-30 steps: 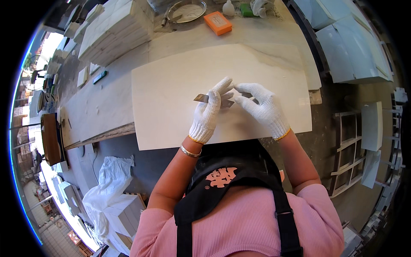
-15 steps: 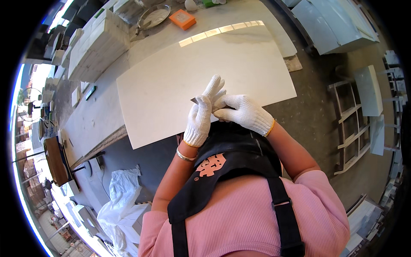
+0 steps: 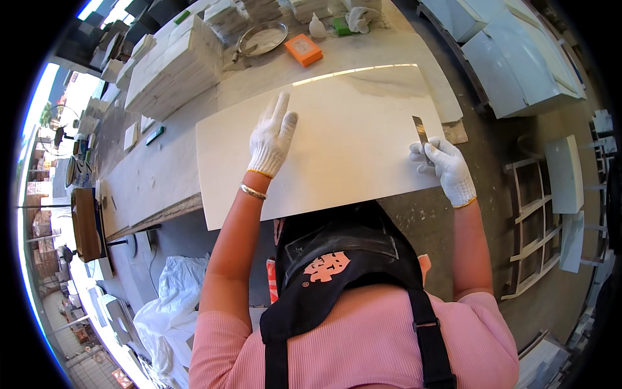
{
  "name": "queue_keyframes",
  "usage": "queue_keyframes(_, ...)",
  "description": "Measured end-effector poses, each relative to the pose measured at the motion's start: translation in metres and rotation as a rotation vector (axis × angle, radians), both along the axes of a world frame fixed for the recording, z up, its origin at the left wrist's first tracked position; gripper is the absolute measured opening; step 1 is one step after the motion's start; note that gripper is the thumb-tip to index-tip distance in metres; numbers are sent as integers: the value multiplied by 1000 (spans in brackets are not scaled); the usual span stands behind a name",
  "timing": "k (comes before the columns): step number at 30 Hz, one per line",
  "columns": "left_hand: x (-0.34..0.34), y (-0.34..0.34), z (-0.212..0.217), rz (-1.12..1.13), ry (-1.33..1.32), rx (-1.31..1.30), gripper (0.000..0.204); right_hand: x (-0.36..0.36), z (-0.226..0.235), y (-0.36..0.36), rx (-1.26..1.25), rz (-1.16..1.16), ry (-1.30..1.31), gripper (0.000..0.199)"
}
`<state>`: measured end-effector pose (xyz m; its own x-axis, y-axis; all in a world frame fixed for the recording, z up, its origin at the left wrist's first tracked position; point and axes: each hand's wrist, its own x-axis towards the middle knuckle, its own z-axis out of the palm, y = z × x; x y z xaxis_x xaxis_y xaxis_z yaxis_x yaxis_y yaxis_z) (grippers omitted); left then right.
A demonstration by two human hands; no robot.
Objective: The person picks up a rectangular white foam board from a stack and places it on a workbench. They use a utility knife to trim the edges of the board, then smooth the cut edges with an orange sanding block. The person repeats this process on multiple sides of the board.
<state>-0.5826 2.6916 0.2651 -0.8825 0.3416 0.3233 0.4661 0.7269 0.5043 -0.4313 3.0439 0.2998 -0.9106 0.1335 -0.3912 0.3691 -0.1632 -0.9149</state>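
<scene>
A large, glossy, cream-white slab (image 3: 337, 155) lies on the workbench in front of me. My left hand (image 3: 272, 133), in a white knit glove, is over its left part with the fingers stretched out and nothing in them. At the slab's right side my right hand (image 3: 444, 165), gloved the same way, pinches a thin, flat metal blade (image 3: 420, 129) between thumb and fingers. The blade points up and away from me, over the slab. Whether its tip touches the surface I cannot tell.
Beyond the slab, an orange box (image 3: 303, 50) sits beside a round metal pan (image 3: 263, 39). Stacked white tiles (image 3: 172, 68) stand at the far left of the workbench (image 3: 152, 185). To the right are a white rack frame (image 3: 532, 223) and wrapped pale blocks (image 3: 518, 65).
My hands were together in front of my apron with the blade between them. They have parted: the left moved left over the slab, the right moved right with the blade.
</scene>
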Motion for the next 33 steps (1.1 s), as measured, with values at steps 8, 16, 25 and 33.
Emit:
queue_keyframes(8,-41,17,-35,84,61,-409,72,-65,-4,31,12,31,-14,21)
queue_keyframes(16,-41,18,-39,93,187,-349,68,-126,-10,25,34,109,30,23)
queue_keyframes(25,-44,17,-44,120,243,-383,69,-117,-24,49,-144,-196,128,20)
queue_keyframes(33,-42,22,-35,119,120,-435,72,-130,-26,39,-179,-28,107,18)
